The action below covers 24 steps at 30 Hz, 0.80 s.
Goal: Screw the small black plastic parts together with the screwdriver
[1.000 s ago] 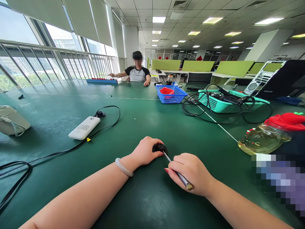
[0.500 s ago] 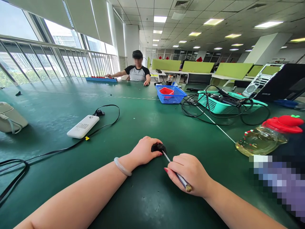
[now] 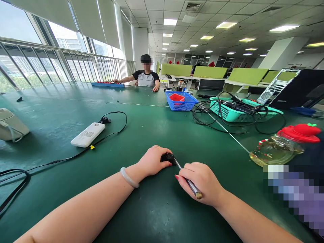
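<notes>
My left hand (image 3: 154, 160), with a pale bangle (image 3: 129, 177) on the wrist, grips a small black part (image 3: 168, 158) against the green tabletop (image 3: 157, 209). Its thumb and fingers close round the part's sides and cover much of it, so its exact kind does not show. In my right hand (image 3: 198, 182) is a thin metal brush-like or screwdriver-like tool (image 3: 193, 187) with a brownish butt end. The fingers wrap its thick shaft, and the slender tip meets the right edge of the black part.
A white power bank (image 3: 88, 134) with a black cable lies left. Ahead stand a blue basket (image 3: 181, 105) and a teal basket (image 3: 231, 114) with tangled cables. A red-lidded glass teapot (image 3: 275, 150) is right. Across the table sits a person (image 3: 146, 77) beside a blue tray (image 3: 108, 85).
The tool's tip has shifted slightly right across the black part, to its right edge. The tool's butt end has moved a little up and left. My left hand keeps its hold.
</notes>
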Available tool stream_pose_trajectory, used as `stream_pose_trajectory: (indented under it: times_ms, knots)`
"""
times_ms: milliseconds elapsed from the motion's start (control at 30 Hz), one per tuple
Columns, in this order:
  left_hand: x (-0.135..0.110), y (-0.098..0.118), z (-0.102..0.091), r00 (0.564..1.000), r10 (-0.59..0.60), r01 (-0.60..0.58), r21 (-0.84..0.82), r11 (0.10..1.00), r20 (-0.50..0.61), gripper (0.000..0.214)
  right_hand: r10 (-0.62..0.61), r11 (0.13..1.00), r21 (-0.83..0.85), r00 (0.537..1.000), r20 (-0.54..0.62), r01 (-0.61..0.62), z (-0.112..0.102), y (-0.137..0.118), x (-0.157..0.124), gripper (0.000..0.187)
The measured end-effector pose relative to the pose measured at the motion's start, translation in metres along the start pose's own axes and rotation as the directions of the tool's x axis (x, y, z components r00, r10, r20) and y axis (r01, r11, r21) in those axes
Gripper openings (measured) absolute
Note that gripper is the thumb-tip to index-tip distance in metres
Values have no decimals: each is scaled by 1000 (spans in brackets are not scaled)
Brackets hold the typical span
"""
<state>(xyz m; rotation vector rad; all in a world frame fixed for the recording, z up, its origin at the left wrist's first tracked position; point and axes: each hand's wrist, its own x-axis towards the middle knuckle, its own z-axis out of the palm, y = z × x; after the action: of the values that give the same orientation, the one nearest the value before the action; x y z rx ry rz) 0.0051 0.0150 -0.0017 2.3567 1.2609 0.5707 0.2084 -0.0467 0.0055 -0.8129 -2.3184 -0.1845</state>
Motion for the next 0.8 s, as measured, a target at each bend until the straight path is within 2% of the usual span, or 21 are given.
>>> stream_pose_trajectory:
  times_ms: [433,800]
  knots:
    - [0,-1,0,1000,0,0,12,1000,-2,32,-104,994,32,994,41,103,-1,-8,-1,30]
    - [-1,0,0,1000,6,-6,-1,1000,-6,32,-19,1000,22,1000,5,19,-1,-4,-1,31]
